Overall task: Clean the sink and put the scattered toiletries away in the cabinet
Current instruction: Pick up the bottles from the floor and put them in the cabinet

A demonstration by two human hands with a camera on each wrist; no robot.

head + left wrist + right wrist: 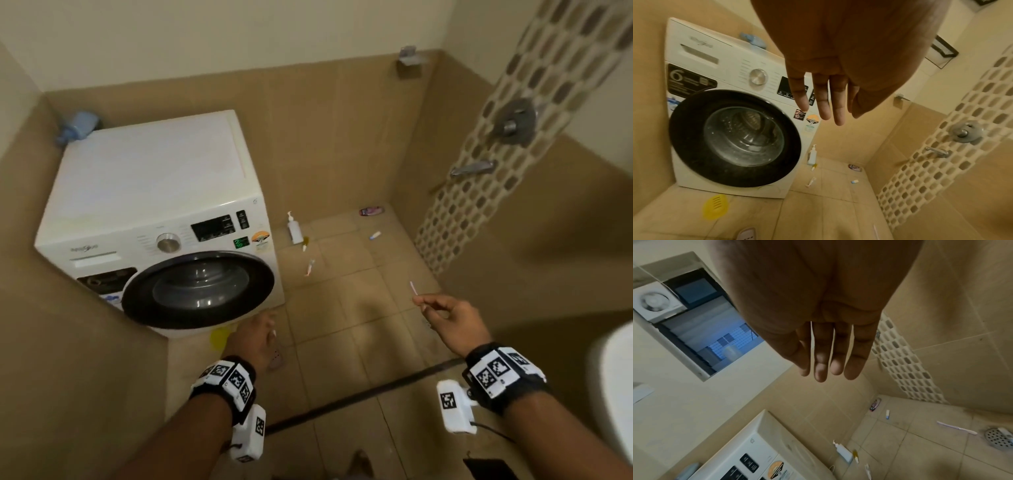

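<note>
- Reaching over the floor, both the left hand (255, 337) and right hand (448, 317) hang empty, fingers loose, apparently ready to gather.
- Toiletries lie scattered: pump bottle (294, 230) beside the washing machine (154, 212), toothbrush (955, 427) near the drain (999, 438).

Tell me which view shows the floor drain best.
The right wrist view: the round perforated floor drain lies unobstructed at its right edge, beside the pink toothbrush. The head view and left wrist view don't show the drain at all.
</note>
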